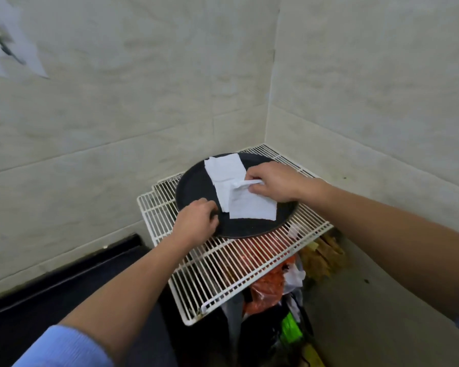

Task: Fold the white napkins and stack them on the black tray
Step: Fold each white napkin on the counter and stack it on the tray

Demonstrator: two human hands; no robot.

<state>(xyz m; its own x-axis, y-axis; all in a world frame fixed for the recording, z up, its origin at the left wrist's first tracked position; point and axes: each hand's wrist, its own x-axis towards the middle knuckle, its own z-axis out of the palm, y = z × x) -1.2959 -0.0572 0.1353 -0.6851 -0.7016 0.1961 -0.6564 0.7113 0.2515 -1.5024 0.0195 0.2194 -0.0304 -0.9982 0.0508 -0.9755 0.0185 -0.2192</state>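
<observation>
Napkin edge pinched; left hand grips tray rim.

- We see a white wire rack as the carrier here, pushed into the corner where two tiled walls meet.
- At its back-left edge we make out a second rack, set slightly off from the first.
- A round black tray lies flat on the far half of the wires.
- Through the near wires we glimpse red and clear bags underneath.

tiled walls hem the wire rack behind and right; front open.
</observation>
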